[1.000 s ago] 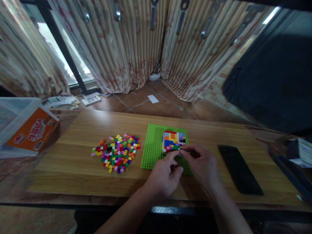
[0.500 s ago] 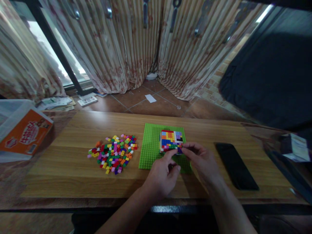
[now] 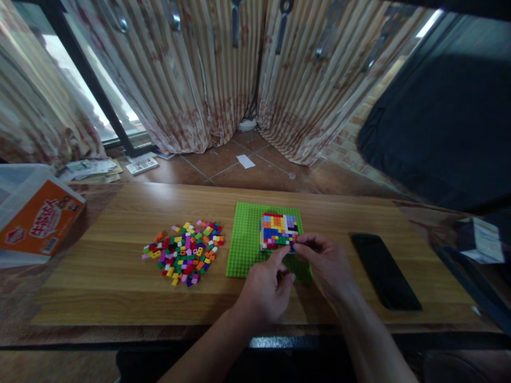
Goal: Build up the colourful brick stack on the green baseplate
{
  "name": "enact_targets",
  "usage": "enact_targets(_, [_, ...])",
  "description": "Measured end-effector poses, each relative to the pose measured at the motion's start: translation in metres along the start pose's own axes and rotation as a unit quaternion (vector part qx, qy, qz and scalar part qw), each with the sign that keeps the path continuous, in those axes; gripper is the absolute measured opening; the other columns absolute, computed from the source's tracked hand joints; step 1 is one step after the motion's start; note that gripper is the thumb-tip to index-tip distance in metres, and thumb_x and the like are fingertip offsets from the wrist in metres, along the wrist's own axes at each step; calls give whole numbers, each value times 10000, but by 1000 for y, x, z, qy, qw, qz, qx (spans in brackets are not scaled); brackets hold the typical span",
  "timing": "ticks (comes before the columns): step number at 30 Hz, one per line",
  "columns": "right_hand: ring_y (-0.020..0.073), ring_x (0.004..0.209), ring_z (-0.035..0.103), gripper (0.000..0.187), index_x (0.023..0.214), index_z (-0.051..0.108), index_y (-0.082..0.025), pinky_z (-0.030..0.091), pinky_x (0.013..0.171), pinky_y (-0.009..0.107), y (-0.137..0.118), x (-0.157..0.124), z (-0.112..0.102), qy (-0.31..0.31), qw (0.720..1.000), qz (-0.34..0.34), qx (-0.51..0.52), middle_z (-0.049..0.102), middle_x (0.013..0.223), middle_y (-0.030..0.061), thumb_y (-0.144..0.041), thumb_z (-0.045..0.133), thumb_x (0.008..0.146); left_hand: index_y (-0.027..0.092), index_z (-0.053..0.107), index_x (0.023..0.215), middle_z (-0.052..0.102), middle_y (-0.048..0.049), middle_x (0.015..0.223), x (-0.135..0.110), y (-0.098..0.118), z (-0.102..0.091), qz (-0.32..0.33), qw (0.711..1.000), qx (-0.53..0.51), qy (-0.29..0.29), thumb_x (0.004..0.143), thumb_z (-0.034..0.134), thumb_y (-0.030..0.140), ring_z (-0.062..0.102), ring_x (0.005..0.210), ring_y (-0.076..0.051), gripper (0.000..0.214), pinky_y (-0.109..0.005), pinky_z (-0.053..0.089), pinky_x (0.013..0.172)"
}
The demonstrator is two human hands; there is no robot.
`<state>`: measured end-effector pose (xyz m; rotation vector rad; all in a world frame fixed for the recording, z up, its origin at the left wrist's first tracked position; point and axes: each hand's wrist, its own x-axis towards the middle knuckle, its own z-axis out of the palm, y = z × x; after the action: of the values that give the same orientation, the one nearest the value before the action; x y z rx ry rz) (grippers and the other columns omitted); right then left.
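A multicoloured block of toy building bricks (image 3: 277, 229) stands on the right part of a green studded baseplate (image 3: 243, 244). My left hand (image 3: 265, 284) reaches in from the front, its index fingertip on the block's near edge. The left thumb is apart from that finger, and nothing shows between them. At the block's near right corner, the thumb and index finger of my right hand (image 3: 325, 263) are pinched together. Whatever lies between those fingertips is too small and partly hidden to make out; dark purple bricks show beside them.
Left of the baseplate lies a loose heap of small coloured bricks (image 3: 189, 252) on the wooden table (image 3: 112, 298). A black phone (image 3: 385, 271) lies to the right. A clear plastic box with an orange label (image 3: 42, 218) stands at the far left.
Both hands stay at the block's near edge, with the right fingertips shifted very slightly at the corner. The whole view has drifted a little to the left.
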<state>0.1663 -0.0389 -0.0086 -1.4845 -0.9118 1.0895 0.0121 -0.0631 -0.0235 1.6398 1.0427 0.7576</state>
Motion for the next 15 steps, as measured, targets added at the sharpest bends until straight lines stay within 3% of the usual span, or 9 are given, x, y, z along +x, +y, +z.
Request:
enact_targets(8, [185, 688, 662, 330, 718, 693, -185, 572, 649, 323, 0, -1, 2, -16, 1000, -11, -1, 711, 733, 29, -417, 854, 548, 123, 445, 1438, 691, -31, 753, 0, 1, -2, 15, 999, 45, -4, 892, 482, 214, 603, 605, -162, 555, -287, 479, 620])
enact_targets(15, [223, 683, 696, 375, 759, 731, -181, 579, 624, 328, 7, 5, -8, -13, 997, 10, -70, 745, 764, 64, -447, 853, 526, 152, 446, 1427, 703, -44, 793, -5, -2, -2, 34, 995, 91, -1, 855, 518, 230, 640, 658, -195, 582, -313, 525, 650])
